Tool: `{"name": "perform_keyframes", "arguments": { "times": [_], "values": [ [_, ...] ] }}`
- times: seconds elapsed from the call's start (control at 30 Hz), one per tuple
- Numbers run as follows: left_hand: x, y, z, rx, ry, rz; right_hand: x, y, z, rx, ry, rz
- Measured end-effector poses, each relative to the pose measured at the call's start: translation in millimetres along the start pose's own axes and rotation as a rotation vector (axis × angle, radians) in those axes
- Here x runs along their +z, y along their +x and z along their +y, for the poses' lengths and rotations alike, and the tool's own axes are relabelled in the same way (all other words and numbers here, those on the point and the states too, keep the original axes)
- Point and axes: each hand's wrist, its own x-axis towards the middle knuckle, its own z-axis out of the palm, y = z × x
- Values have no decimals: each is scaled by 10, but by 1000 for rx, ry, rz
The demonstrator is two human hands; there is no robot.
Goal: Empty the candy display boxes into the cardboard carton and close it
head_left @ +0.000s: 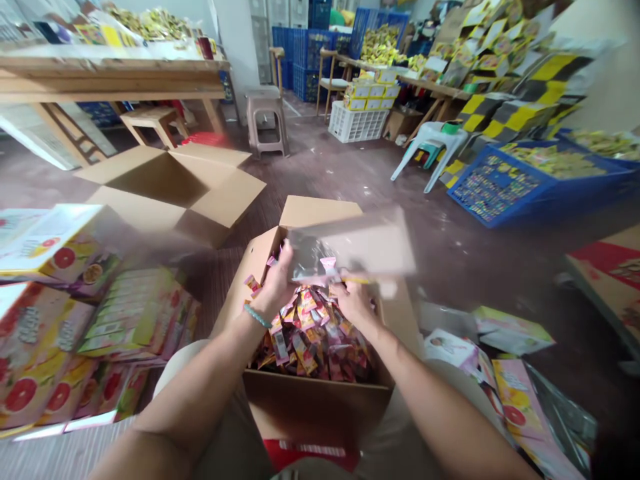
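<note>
Between my hands is a pale, partly see-through package, smeared by motion; whether it is a bag or a box I cannot tell. My left hand, with a beaded bracelet at the wrist, closes on its left side, thumb up. My right hand has its fingers curled at the package's lower edge, beside a blurred yellow strip. Below both hands, an open cardboard box stands between my knees. Small wrapped sweets in pink, orange and purple fill it.
Printed fruit cartons are stacked at my left. Beyond them stands another open cardboard box. Flattened packaging lies on the floor at right. Further off are a plastic stool, a blue crate and a wooden table.
</note>
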Motion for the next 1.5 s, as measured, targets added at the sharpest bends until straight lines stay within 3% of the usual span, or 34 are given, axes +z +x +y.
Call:
{"name": "perform_keyframes", "arguments": {
  "times": [0.1,0.17,0.27,0.37,0.47,0.57,0.67,0.8,0.93,1.03,1.13,1.23,1.3,1.4,1.5],
  "values": [
    [-184,208,355,313,-139,109,43,-34,-76,-93,-148,-58],
    [-321,304,522,432,-192,176,138,7,-198,-226,-290,-115],
    [-473,383,609,483,-191,215,437,164,-382,-436,-448,-252],
    [-564,414,612,491,-162,234,798,297,-361,-467,-535,-421],
    [-629,403,671,499,-168,254,963,195,-36,-284,-540,-559],
    [-658,351,771,502,-242,244,861,-160,438,-131,-549,-553],
    [-647,288,826,475,-304,254,710,-550,816,-72,-585,-520],
    [-617,243,812,436,-334,244,725,-760,993,-34,-613,-506],
    [-623,249,796,419,-366,239,684,-608,831,47,-639,-642],
    [-655,261,796,411,-366,253,515,-437,494,130,-664,-783],
    [-702,272,794,408,-331,258,502,-302,-15,-5,-661,-668],
    [-747,279,793,415,-287,253,850,-221,-517,-259,-540,-447],
    [-770,274,796,411,-264,249,1212,-190,-702,-468,-437,-411],
    [-790,243,810,390,-241,250,1683,-133,-649,-597,-374,-472],
    [-790,196,827,369,-229,263,1894,-8,-368,-482,-388,-476]
  ]
}}
